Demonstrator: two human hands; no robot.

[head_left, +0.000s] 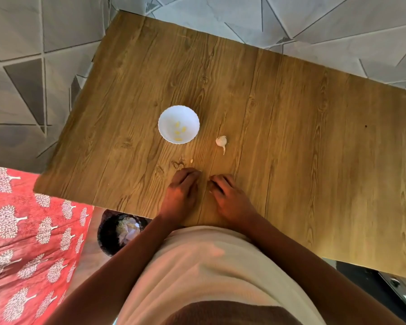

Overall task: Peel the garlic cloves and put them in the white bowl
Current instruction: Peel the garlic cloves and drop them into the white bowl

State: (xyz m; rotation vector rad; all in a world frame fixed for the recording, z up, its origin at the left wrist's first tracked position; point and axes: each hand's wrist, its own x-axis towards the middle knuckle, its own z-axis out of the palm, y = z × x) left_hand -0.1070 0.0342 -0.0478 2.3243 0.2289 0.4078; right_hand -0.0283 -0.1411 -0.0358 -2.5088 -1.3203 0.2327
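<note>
A single wide-angle view looks from the person's head almost straight down over their cream-clad chest onto the brown wood-grain table [291, 118], which sits rotated in the picture, its far left corner near the top and its near edge running across below the hands. The camera stands well above the surface, so the small white scalloped bowl [167, 118] near the middle looks tiny, and the bent edges take in the grey triangle-patterned floor [33, 43] beyond the far edge
</note>
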